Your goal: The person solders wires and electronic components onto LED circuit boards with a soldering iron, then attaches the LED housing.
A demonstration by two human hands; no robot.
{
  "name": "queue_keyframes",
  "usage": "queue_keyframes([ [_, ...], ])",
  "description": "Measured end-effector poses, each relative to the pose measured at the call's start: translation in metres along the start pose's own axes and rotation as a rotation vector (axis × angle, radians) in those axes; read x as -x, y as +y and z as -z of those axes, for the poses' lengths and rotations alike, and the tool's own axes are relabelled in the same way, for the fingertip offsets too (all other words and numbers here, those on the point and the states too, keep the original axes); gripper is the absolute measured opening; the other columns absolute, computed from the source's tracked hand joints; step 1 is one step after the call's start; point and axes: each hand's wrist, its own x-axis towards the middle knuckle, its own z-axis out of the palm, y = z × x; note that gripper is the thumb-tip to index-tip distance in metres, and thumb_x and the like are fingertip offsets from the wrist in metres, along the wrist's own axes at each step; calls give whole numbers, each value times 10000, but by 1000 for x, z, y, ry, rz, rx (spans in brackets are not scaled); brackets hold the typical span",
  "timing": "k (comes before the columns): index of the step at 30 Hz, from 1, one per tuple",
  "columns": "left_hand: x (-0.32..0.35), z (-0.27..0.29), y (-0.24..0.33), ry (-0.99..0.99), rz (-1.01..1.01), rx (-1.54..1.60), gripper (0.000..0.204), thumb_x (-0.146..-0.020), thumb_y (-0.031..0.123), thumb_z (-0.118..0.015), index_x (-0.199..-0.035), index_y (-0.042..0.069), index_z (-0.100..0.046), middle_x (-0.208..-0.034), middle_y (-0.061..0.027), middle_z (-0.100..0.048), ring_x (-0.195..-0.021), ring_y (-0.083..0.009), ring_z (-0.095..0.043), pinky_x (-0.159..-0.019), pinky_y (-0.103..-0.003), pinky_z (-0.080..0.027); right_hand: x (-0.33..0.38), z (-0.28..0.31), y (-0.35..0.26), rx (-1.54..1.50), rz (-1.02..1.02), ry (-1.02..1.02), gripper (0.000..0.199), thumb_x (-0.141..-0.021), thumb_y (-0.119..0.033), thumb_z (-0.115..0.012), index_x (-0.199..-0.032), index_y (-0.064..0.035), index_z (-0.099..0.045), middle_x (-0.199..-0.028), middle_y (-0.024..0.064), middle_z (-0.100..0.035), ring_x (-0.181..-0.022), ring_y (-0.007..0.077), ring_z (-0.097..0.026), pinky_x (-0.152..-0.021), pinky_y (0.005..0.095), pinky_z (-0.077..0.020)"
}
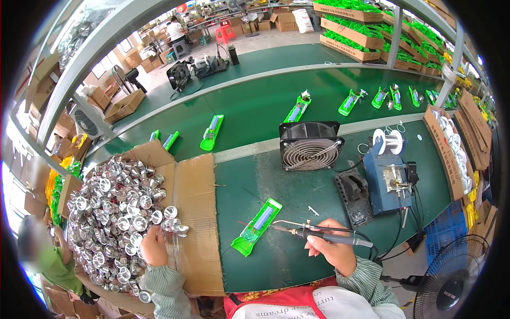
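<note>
I'm on the head view, and here's my left hand at the near edge of the heap of silver reflector cups, fingers curled close together; whether there's a cup pinched in them I can't tell from up here. Over on the right, my right hand has the soldering iron in a pen-like grip, fingers wrapped round the dark handle, the tip pointing left, just beside the green casing. That casing lies tilted on the desk, right of the cardboard flap, its blue cell facing up. Doing this well, I'd say, is about taking just one cup, lifting it by the rim so its wiring doesn't snag the neighbours, and leaving the shiny inside untouched. And the iron? I'd hold that tip a little off the plastic and well off the cell, because a careless dip could mark either one. Watch the thin metal tube above the iron, too; it should line up with the tip. I'd steady the right wrist low, give the cable slack, and let the fan beyond have a free path.
</note>
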Motion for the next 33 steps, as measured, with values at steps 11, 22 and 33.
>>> queue_keyframes([
  [11, -33, 21, 2, 321, 464, 1066, 112, -836, 102, -599, -817, -1, -638, -660, 51, -509, -518, -8, -349, -448, -177, -255, -6, 0, 2, -12, 4, -5, 154, -811, -38, -590, -901, 43, -494, -734, 133, -618, -569, 119, -590, -492, 228, -462],
  [22, -32, 15, 6, 172, 416, 1042, 114, -859, 97, -554, -866, 11, -627, -790, -5, -617, -625, -26, -461, -556, -169, -366, -4, -4, -5, 5, -12, -5, 141, -811, -35, -592, -886, 42, -501, -729, 121, -613, -568, 112, -584, -499, 238, -474],
  [33, 24, 6, 119, -373, -159, 633, 98, -735, 53, -638, -808, -9, -619, -733, -120, -603, -673, -229, -576, -625, -307, -447, -8, -6, 1, -8, 0, -28, 144, -813, -13, -580, -924, 36, -502, -747, 149, -613, -591, 134, -599, -524, 239, -506],
])
